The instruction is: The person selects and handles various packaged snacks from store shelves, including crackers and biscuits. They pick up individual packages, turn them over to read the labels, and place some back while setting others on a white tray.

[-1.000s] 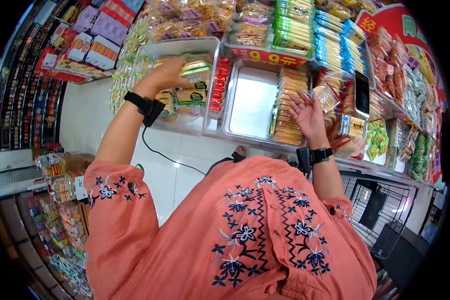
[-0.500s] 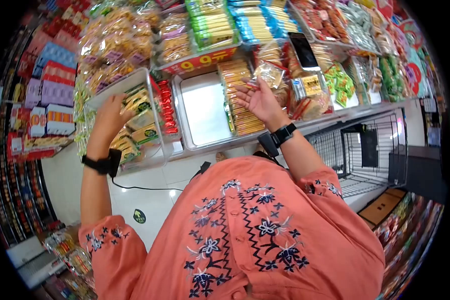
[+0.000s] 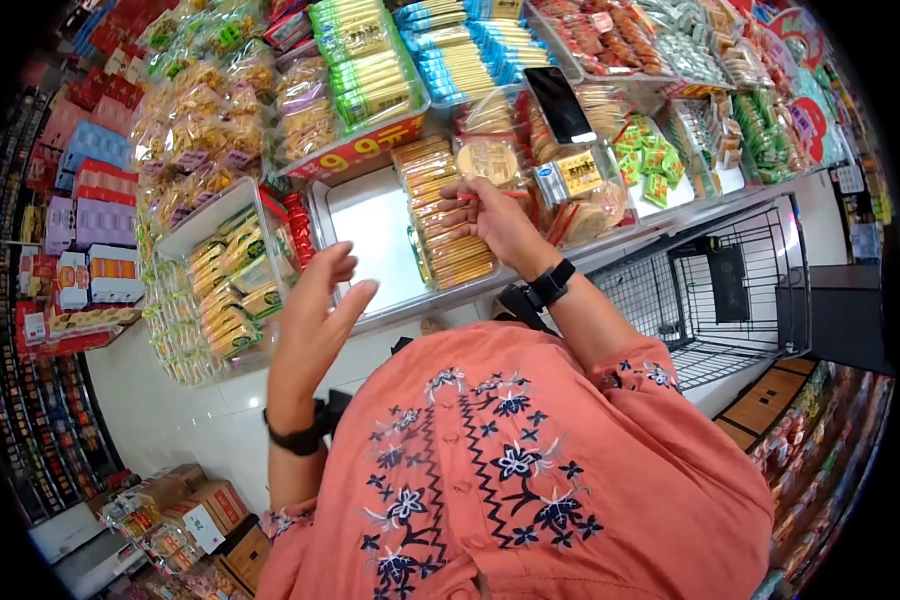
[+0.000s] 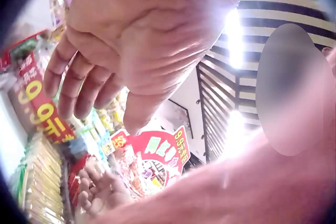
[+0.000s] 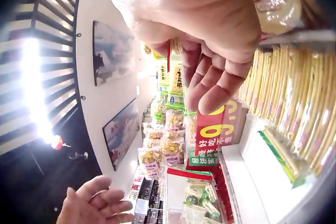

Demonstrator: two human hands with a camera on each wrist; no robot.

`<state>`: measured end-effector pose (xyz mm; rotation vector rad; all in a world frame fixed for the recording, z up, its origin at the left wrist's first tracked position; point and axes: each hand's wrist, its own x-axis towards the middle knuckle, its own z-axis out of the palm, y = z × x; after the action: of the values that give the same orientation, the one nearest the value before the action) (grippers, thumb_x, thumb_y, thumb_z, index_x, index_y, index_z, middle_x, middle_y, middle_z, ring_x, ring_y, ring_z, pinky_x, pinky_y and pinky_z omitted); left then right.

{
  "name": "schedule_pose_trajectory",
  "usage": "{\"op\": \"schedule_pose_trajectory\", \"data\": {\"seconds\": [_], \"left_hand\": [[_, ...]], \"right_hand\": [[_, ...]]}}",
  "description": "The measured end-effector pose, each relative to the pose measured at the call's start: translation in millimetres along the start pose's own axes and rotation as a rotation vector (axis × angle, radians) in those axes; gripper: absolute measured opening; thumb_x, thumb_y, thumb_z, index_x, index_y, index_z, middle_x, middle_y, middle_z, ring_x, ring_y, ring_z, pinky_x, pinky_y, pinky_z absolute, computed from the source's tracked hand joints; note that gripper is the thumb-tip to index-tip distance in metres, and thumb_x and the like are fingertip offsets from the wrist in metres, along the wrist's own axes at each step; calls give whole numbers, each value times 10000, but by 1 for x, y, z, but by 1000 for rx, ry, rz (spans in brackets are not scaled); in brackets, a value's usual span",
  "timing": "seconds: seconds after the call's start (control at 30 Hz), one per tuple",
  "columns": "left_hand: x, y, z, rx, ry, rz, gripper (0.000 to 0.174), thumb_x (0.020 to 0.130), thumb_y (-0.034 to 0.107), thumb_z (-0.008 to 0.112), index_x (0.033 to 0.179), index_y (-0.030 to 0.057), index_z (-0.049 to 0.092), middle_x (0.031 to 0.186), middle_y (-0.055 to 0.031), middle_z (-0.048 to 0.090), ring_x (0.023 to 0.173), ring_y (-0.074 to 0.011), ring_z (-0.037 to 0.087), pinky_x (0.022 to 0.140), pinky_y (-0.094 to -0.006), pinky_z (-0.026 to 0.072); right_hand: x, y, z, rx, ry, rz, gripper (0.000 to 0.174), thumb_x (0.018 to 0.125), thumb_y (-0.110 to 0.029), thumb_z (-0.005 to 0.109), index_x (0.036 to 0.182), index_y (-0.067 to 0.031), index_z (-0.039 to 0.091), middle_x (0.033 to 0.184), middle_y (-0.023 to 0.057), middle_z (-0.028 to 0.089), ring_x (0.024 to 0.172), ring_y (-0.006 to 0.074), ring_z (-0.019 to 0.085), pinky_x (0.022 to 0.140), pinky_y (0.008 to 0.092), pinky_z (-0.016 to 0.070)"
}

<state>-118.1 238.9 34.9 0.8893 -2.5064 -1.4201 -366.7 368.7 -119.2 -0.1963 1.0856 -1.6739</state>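
My left hand [image 3: 315,320] is raised in front of the half-bare tray [image 3: 370,225], fingers loosely bent and thumb apart, holding nothing. In the left wrist view the same hand [image 4: 142,40] hangs palm-down with relaxed fingers. My right hand [image 3: 500,222] is over the row of stick-shaped packs [image 3: 440,215] on that tray's right side, its fingers loosely bent with nothing seen in them. Seen by the right wrist camera, the right hand [image 5: 199,29] hovers beside the stick packs [image 5: 294,98]. Left of the tray, a clear bin [image 3: 175,245] holds yellow-green packs [image 3: 230,330].
A black phone [image 3: 560,105] lies over packs of round crackers [image 3: 490,160]. Behind stand green packs [image 3: 370,75] and a red price sign [image 3: 360,145]. A wire cart [image 3: 730,290] is at the right; boxes [image 3: 205,510] sit at lower left.
My left hand has left the clear bin and moved right, in front of the tray. The right hand remains near the stick packs. The head view has shifted right.
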Motion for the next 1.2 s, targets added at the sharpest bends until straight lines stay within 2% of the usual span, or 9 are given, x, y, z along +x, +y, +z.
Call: {"op": "schedule_pose_trajectory", "data": {"seconds": [0.13,0.27,0.37,0.5,0.6,0.93,1.07,1.1,1.2], "left_hand": [[70,-26,61,-318,-112,-5,517,1010,268,623,1389,-54,482,1213,-110,637,1112,-154,602,923,-300,485],[129,-10,110,-454,-98,0,476,1038,362,559,1322,-19,544,1141,-64,643,976,-137,611,851,-284,487],[170,-7,132,-638,-237,-34,399,1033,376,561,1227,29,603,1049,-26,653,889,-111,605,797,-275,485],[196,8,148,-757,-243,-54,277,1004,329,613,1111,77,654,903,19,651,791,-84,590,704,-244,475],[204,7,164,-852,-146,-138,252,984,296,641,1103,74,665,910,10,662,791,-89,602,694,-241,487],[229,-4,189,-631,18,-83,369,971,255,628,1219,-18,637,1032,-47,689,872,-133,660,739,-274,529],[242,-20,195,96,211,134,433,886,252,675,1196,-49,648,1093,-225,661,960,-320,649,857,-391,512],[241,-27,197,104,208,149,476,874,260,677,1230,-53,633,1135,-276,629,1039,-392,617,925,-441,488],[244,-38,198,46,175,190,492,877,269,682,1249,-48,626,1169,-263,638,1073,-362,632,935,-407,493]], "right_hand": [[-10,-21,-5,-53,9,22,449,1042,-396,458,1172,-4,633,1022,94,685,881,181,685,751,321,562],[-3,-37,-21,-4,-66,22,427,1037,-391,481,1135,-7,639,990,81,690,842,164,677,735,313,557],[5,-45,-29,12,-45,5,403,1022,-394,520,1095,-21,654,946,69,691,798,164,674,686,307,555],[8,-50,-37,9,-55,4,404,1013,-408,542,1038,-26,669,855,61,673,728,156,662,616,295,545],[6,-53,-42,-14,-60,69,409,1011,-424,551,1081,-35,657,852,64,665,698,150,653,607,300,549],[-39,-56,-63,-217,-234,205,340,998,-365,572,1062,-33,615,907,75,652,738,160,660,617,280,563],[-48,-53,-74,-224,-266,207,318,995,-336,590,1069,-28,601,918,84,649,756,161,671,601,284,581],[-48,-52,-77,-218,-264,215,317,994,-334,593,1071,-27,600,918,84,649,757,162,672,602,289,584],[-47,-48,-81,-200,-257,232,318,996,-331,595,1076,-24,596,921,85,652,759,165,675,611,302,591]]}}
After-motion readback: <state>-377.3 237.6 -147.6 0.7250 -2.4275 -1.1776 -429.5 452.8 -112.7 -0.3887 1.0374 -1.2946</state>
